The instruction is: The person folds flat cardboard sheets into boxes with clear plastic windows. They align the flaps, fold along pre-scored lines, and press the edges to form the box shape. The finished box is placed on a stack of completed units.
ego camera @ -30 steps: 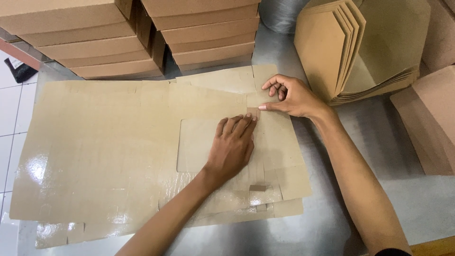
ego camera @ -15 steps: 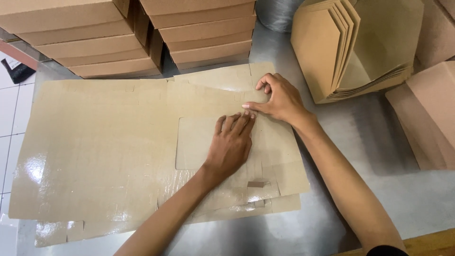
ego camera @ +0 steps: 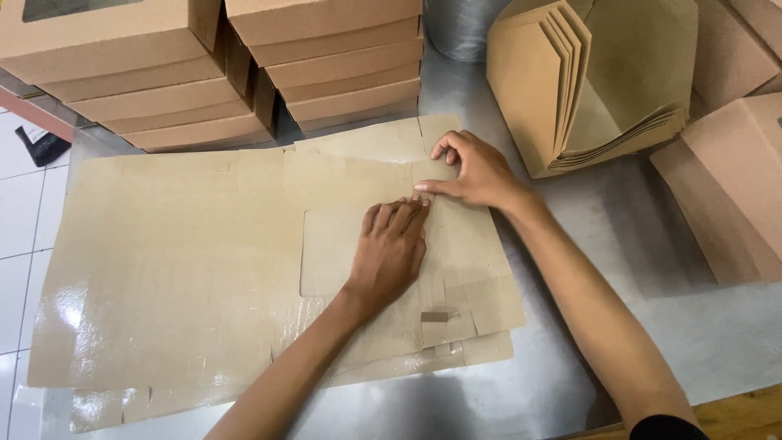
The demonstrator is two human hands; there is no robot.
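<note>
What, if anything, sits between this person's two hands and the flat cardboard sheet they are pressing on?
Nothing visible does. The left hand lies palm down directly on the flat cardboard sheet, and the right hand presses its fingertips onto the same sheet just beside it. The stacked boxes stand behind the sheet, clear of both hands.

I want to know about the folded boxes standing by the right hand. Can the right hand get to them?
Probably yes. The right hand rests on the flat cardboard sheet, and only bare metal table lies between it and the folded boxes.
</note>
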